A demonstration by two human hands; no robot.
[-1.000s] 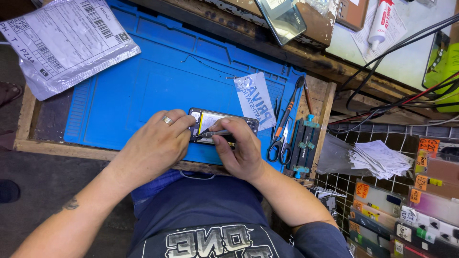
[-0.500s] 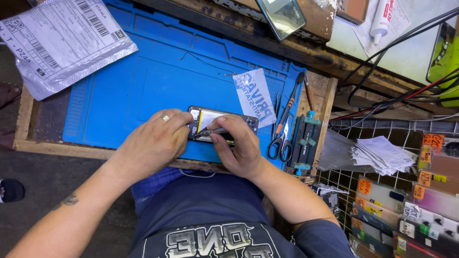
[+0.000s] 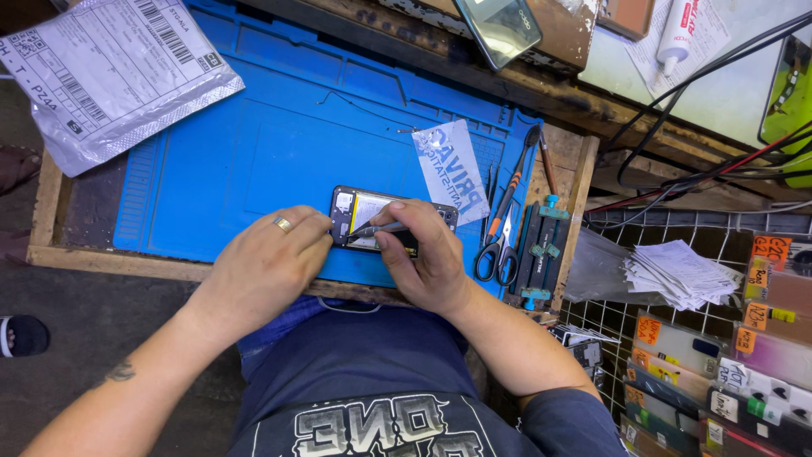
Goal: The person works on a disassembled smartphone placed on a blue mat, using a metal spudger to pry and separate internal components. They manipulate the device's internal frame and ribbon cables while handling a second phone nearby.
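Note:
An opened phone (image 3: 365,208) with its back cover off lies on a blue work mat (image 3: 279,144), its battery and board showing. My left hand (image 3: 262,267), a ring on one finger, rests on the phone's left end and steadies it. My right hand (image 3: 427,254) pinches thin metal tweezers (image 3: 375,228) whose tips point left onto the phone's inside. Most of the phone's near edge is hidden under my fingers.
Scissors (image 3: 495,254), a screwdriver (image 3: 516,173) and a black clamp jig (image 3: 541,254) lie right of the phone. A printed card (image 3: 448,169) sits on the mat. A grey shipping bag (image 3: 101,72) lies far left; a second phone (image 3: 499,25) leans at the back. Cables and packaged covers crowd the right.
Both hands stay on the phone; the tweezers in my right hand shift slightly over its inside. The view has drifted a little.

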